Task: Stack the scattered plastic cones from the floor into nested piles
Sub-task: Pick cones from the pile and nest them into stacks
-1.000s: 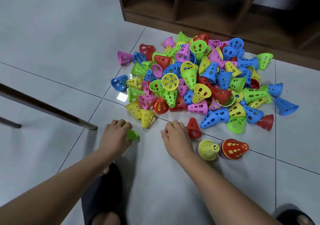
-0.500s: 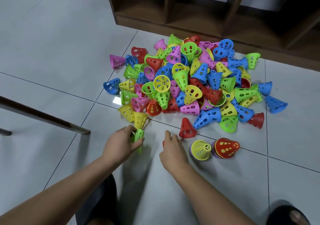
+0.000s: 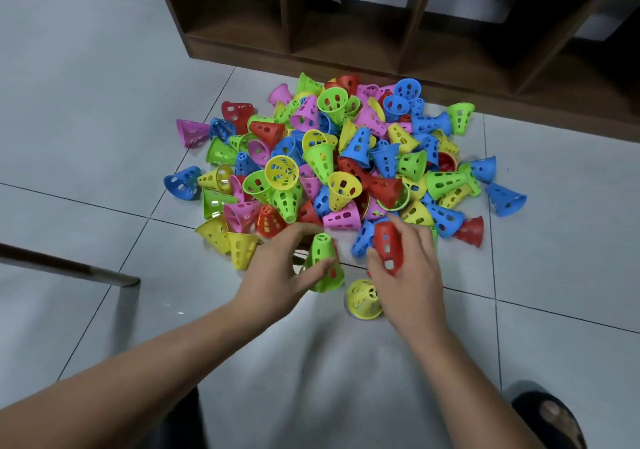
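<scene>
Since one second ago, both hands have come up off the floor (image 3: 104,68) with one cone each. The left hand (image 3: 284,275), which then lay over the green cone (image 3: 323,248) on the tiles, now holds it raised, narrow end up, with thumb and fingers (image 3: 292,241) clamped round its wall. The right hand (image 3: 412,275), which was reaching for a red cone (image 3: 388,242) at the near rim of the heap, now has its fingers curled round that cone, narrow end toward 12 o'clock. Both cones sit at the 6 o'clock edge of the heap of cones (image 3: 346,158), near each other but apart, green at 9 o'clock of red. A yellow cone (image 3: 362,298) lies on its side on the floor at 6 o'clock of the gap between the hands, with a purple rim showing under it. The red pile that lay at its 3 o'clock side half a second ago is now covered by the right hand, so its condition cannot be confirmed. The heap itself is unchanged, spread over the tiles in front of the wooden shelf unit (image 3: 381,33) at 12 o'clock. Judgement: pick-up is complete for both cones, and the step in hand is nesting one over the other. The task is at an early stage, since nearly all cones remain loose.
</scene>
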